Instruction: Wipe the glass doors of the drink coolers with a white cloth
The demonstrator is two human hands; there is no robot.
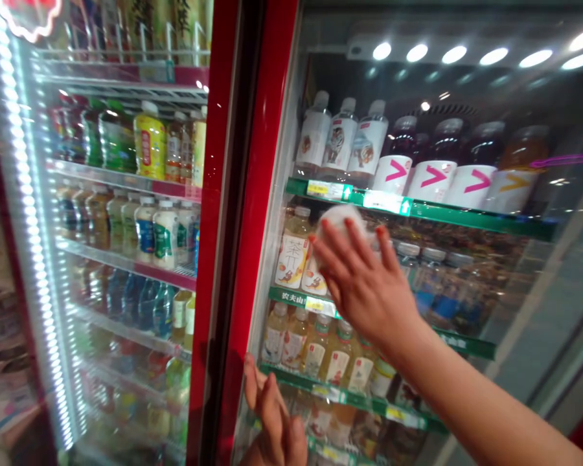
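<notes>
My right hand (369, 285) lies with spread fingers over a wadded white cloth (341, 219), pressing it flat against the glass door (529, 272) of a drinks fridge. Only the upper edge of the cloth shows past my fingertips. Lower down, my left hand (274, 417) is beside the red door frame (258, 213), its fingers stretched upward and nothing visible in them. I cannot tell whether its fingertips touch the frame or the glass. Behind the glass, rows of bottles (337, 139) stand on shelves with green price strips (466, 215).
To the left stands a second fridge section with more bottles (149, 145) on white wire shelves, lit by a bright LED strip (22, 194). A dark gap (223, 213) separates the two red frames. Ceiling lights reflect in the upper glass.
</notes>
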